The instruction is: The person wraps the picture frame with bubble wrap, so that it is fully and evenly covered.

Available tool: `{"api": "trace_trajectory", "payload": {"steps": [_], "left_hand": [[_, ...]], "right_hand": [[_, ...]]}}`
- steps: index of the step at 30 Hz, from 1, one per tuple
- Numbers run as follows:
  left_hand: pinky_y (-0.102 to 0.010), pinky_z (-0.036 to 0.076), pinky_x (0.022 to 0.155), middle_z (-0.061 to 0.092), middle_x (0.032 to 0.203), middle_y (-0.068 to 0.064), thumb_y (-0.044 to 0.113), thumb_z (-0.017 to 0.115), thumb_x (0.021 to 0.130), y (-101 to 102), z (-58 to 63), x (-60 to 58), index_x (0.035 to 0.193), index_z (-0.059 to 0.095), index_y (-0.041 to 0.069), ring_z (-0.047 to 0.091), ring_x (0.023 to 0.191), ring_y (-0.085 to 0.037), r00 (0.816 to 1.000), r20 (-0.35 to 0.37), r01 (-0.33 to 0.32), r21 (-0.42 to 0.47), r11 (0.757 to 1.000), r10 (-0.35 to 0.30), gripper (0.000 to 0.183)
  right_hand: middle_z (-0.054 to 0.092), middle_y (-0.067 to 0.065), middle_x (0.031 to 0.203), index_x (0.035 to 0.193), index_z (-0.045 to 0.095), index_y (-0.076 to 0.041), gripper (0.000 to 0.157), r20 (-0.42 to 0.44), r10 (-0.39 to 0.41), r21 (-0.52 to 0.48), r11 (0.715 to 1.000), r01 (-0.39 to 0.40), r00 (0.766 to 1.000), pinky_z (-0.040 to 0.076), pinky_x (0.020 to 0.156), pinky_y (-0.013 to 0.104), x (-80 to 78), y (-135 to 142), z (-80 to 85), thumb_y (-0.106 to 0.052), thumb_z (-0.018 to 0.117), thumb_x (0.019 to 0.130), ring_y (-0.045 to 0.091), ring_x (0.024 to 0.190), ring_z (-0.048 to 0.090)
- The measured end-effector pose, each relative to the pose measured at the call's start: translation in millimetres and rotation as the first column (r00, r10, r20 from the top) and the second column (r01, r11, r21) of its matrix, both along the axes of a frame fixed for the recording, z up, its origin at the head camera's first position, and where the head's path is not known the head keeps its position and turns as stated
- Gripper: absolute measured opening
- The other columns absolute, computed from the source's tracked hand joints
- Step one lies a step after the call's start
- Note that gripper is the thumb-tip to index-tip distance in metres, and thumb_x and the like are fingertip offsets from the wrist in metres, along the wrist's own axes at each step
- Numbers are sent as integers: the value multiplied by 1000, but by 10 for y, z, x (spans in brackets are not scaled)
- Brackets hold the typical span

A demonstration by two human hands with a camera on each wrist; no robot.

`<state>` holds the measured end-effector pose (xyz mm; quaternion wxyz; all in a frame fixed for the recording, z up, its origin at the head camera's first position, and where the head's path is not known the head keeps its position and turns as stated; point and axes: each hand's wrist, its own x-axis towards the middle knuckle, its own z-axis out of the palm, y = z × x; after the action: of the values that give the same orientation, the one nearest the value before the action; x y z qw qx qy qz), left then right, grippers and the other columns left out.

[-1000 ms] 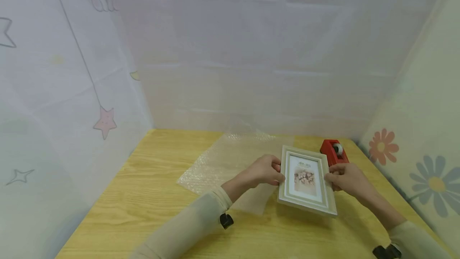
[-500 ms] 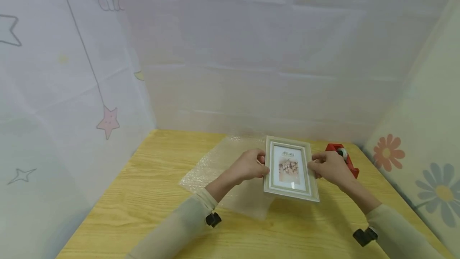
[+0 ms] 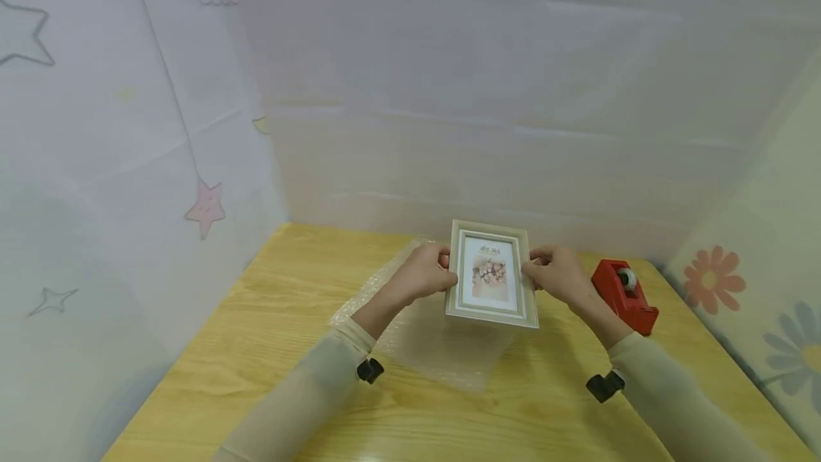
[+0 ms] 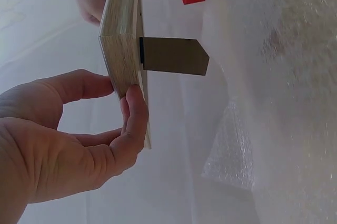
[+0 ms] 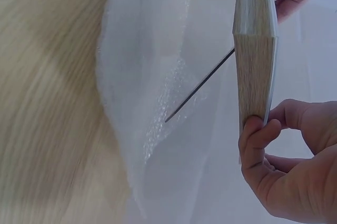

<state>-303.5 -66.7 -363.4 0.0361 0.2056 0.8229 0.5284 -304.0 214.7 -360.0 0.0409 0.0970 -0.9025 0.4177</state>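
Both hands hold a pale cream picture frame (image 3: 492, 273) by its opposite side edges, raised over the table. Its front, with a flower print behind the pane, faces the head camera. My left hand (image 3: 420, 273) pinches the left edge between thumb and fingers. On the right edge my right hand (image 3: 561, 273) does the same. A dark stand leg (image 4: 175, 56) juts out from the frame's back in the left wrist view; the right wrist view shows this leg (image 5: 200, 84) edge-on. Beneath the frame lies a sheet of clear bubble wrap (image 3: 442, 351), partly covered by the frame and left hand.
A red tape dispenser (image 3: 625, 296) with a tape roll stands to the right of the right hand. The yellow wooden table (image 3: 256, 348) meets a pale cloth backdrop (image 3: 410, 127) behind and printed walls at both sides.
Both hands have carried the picture frame leftward and up, from near the tape dispenser to above the bubble wrap. The view has shifted slightly.
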Motion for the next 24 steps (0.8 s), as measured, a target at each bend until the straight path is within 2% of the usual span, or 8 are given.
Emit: {"api": "trace_trajectory", "payload": {"steps": [7,11,15,18,21,24], "left_hand": [[-31,58,66,52,85,-12,-8,61,85,-95,-23,-120,117,62,-12,57,75,-17,997,82,-17,58,998,12,33],[-35,59,70,48,82,-9,-8,60,86,-122,-87,-195,118,62,-13,56,76,-17,995,101,-31,80,996,23,32],[-32,55,65,41,77,-4,-8,59,87,-137,-185,-292,107,61,-12,47,69,-14,994,98,-49,63,997,42,20],[-30,49,60,38,75,-3,-10,57,87,-159,-264,-374,96,56,-8,41,66,-13,993,106,-66,56,996,60,10],[-26,45,56,37,73,-2,-13,55,85,-171,-329,-433,89,52,-4,39,64,-12,990,123,-75,65,995,66,10],[-24,40,54,34,72,-1,-14,53,85,-186,-386,-472,85,46,-2,37,63,-12,989,131,-79,58,995,71,14]], "right_hand": [[69,24,110,130,60,11,43,28,-34,-1,999,34,999,58,68,34,-199,-144,-18,-14,63,96,21,73,70],[67,26,114,131,60,11,43,51,-39,-26,999,40,998,58,69,35,-304,-196,-57,-15,62,98,22,76,70],[67,26,112,130,60,12,41,67,-44,-65,997,48,997,59,69,34,-415,-232,-140,-13,63,98,23,77,70],[68,25,109,127,62,13,38,72,-51,-97,994,58,996,60,72,39,-506,-279,-225,-11,64,97,22,75,70],[68,26,106,122,64,14,34,73,-59,-125,990,68,996,60,74,43,-586,-321,-324,-7,64,96,20,72,69],[68,28,104,121,62,18,34,70,-68,-154,985,78,995,60,70,40,-629,-358,-417,-4,64,95,19,70,68]]}}
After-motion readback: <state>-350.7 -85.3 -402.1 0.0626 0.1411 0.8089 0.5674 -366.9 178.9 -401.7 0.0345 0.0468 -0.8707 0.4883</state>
